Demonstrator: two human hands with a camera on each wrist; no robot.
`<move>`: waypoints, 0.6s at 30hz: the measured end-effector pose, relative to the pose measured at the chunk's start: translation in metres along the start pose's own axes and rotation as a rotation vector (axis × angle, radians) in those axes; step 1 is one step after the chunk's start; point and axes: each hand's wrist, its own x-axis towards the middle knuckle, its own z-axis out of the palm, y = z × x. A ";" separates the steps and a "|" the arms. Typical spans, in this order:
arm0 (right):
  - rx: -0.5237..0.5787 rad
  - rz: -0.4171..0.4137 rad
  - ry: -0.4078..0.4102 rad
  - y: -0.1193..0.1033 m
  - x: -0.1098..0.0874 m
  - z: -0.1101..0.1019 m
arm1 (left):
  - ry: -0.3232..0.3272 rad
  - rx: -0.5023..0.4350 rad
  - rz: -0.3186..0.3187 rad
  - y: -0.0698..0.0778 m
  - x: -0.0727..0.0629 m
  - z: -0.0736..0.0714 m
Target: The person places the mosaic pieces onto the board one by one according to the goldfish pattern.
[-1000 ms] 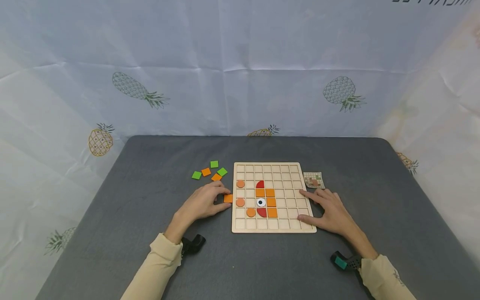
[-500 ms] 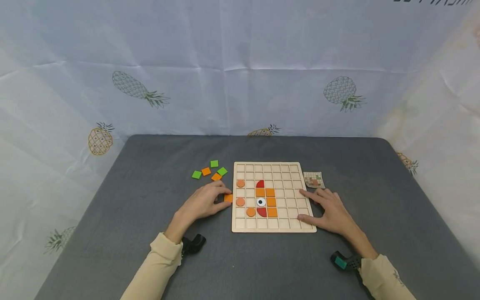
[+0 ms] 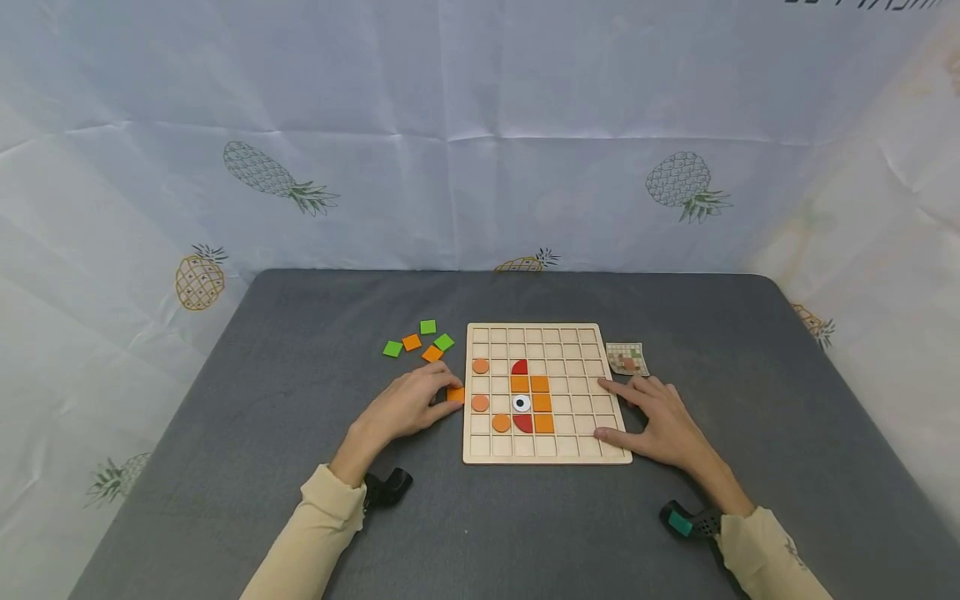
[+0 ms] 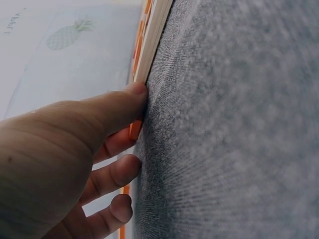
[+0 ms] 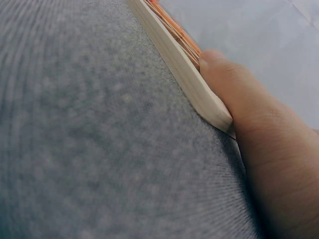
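Observation:
A wooden grid board (image 3: 573, 451) lies flat on the table. On it sit orange square tiles (image 3: 542, 402), red quarter-round tiles (image 3: 523, 423), a white eye tile (image 3: 521, 403) and orange round tiles (image 3: 501, 423). My left hand (image 3: 406, 403) holds an orange square tile (image 3: 454, 395) between thumb and forefinger, right beside the board's left edge. In the left wrist view, this tile (image 4: 134, 130) shows just past the thumb (image 4: 127, 102). Across the board's right edge, my right hand (image 3: 666, 423) rests its thumb and forefinger, spread apart; the right wrist view shows only the thumb (image 5: 234, 82).
Loose green tiles (image 3: 427, 327) and orange tiles (image 3: 412, 342) lie beyond my left hand. A small pattern card (image 3: 627, 357) is by the board's right edge. The grey table (image 3: 480, 533) ends at a pineapple-printed cloth (image 3: 480, 200).

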 end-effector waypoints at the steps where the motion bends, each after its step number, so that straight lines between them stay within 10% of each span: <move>1: 0.000 0.001 0.000 0.000 0.000 0.000 | -0.001 0.000 -0.001 0.000 0.000 0.000; 18: 0.008 -0.001 0.000 0.000 0.000 0.000 | 0.018 0.003 -0.018 -0.002 -0.001 -0.009</move>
